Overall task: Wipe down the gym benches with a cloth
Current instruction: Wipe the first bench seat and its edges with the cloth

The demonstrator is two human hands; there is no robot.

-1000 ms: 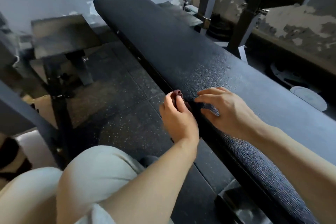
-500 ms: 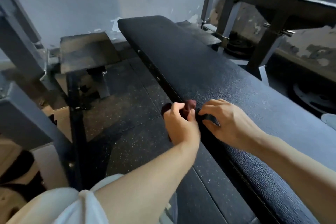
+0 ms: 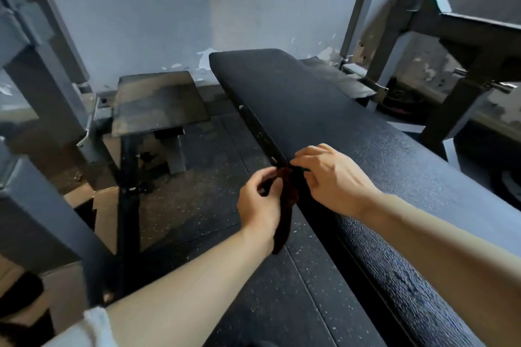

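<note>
Dark red cloth point(image 3: 287, 200) pinched by left hand point(image 3: 260, 203) and right hand point(image 3: 335, 177) beside bench point(image 3: 352, 127).

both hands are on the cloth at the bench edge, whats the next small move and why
Probably spread the cloth flat onto the bench pad. It hangs bunched off the pad's near edge, pinched between the left hand and the right hand, so little of it touches the pad yet.

A gym, worn and bare. A long black padded bench point(image 3: 324, 127) runs across speckled rubber flooring point(image 3: 203, 205). Left of the bench stand grey steel frame posts point(image 3: 42, 70) and a small platform point(image 3: 158, 101); behind it a peeling painted wall point(image 3: 146, 8).
</note>
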